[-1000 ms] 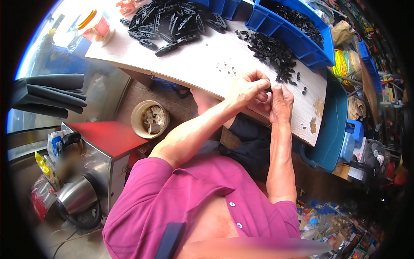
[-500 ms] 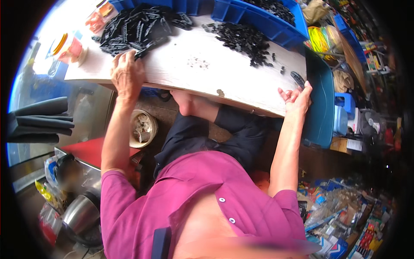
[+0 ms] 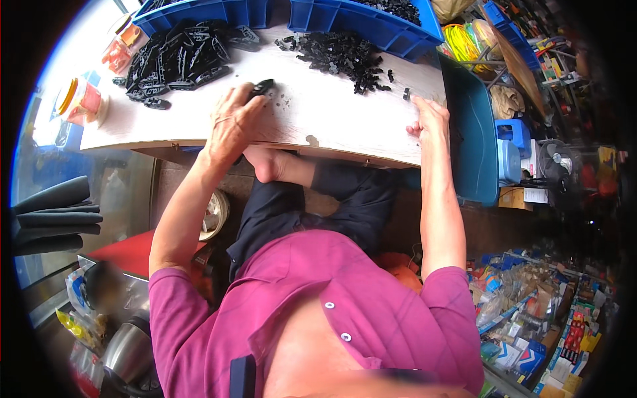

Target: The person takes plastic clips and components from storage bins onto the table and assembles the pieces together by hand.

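My left hand (image 3: 232,125) grips an oblong black plastic part (image 3: 264,87) between thumb and fingers, just above the white tabletop (image 3: 345,116). Over at the table's right side, my right hand (image 3: 432,121) has its index finger stretched out to a small black plastic piece (image 3: 407,94); thumb and finger are apart. Whether the fingertip touches that piece is hard to tell. A pile of long black plastic parts (image 3: 176,60) lies beyond my left hand. Farther toward the right, a heap of small black pieces (image 3: 342,56) is spread on the table.
Two blue crates, left (image 3: 206,18) and right (image 3: 371,33), stand along the far edge. A teal bin (image 3: 474,132) adjoins the table's right end. At the left stands a jar with a yellow lid (image 3: 83,101). A white bucket (image 3: 215,215) sits below the table.
My left hand has moved right from the long-part pile, now with an oblong part. My right hand has shifted toward a small piece; the oblong part beside it no longer shows on the table.
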### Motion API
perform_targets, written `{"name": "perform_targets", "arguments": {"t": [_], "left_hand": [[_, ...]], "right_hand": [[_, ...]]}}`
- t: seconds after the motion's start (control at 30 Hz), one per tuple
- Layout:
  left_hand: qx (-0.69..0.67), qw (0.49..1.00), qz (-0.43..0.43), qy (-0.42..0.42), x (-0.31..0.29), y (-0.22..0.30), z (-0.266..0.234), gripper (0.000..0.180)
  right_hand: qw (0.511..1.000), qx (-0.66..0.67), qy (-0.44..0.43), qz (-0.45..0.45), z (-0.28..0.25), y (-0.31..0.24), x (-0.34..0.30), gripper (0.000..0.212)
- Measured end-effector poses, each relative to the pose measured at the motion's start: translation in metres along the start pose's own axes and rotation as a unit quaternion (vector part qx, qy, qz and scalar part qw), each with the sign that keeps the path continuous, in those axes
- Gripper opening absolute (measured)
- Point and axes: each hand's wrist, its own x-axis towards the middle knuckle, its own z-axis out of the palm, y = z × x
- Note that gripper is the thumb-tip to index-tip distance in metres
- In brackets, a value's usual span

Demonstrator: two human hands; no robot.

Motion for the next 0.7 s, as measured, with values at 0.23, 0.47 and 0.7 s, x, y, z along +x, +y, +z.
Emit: {"name": "perform_targets", "arguments": {"t": [0.23, 0.47, 0.7], "left_hand": [[-0.032, 0.996, -0.002, 0.078, 0.005, 0.013, 0.006, 0.027], [-0.375, 0.826, -0.349, 0.235, -0.009, 0.039, 0.011, 0.025], [-0.266, 0.912, -0.298, 0.098, 0.013, 0.05, 0.012, 0.036]], "right_hand": [[0.972, -0.21, 0.043, -0.093, 0.012, -0.004, 0.008, 0.029], [0.98, -0.16, 0.011, -0.118, 0.006, 0.01, 0.02, 0.024], [0.982, -0.003, -0.165, -0.096, -0.001, 0.012, -0.02, 0.017]]}}
